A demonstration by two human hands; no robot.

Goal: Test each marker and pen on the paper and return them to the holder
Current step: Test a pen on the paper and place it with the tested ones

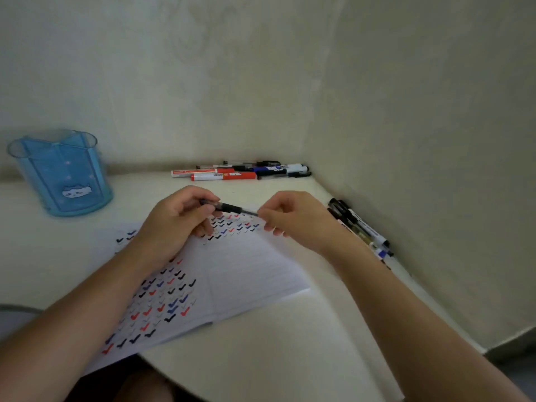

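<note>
A black pen (230,208) is held level above the lined paper (249,265), which is covered with rows of black, blue and red tick marks. My left hand (177,219) grips the pen's barrel end. My right hand (293,217) pinches its other end, where the tip or cap is hidden by my fingers. The blue see-through holder (62,172) with a cat picture stands at the far left of the desk, apart from both hands.
Several red, blue and black markers and pens (240,171) lie in a row against the back wall. More black markers (359,224) lie along the right wall beside my right wrist. The white desk (261,343) curves toward me at the front.
</note>
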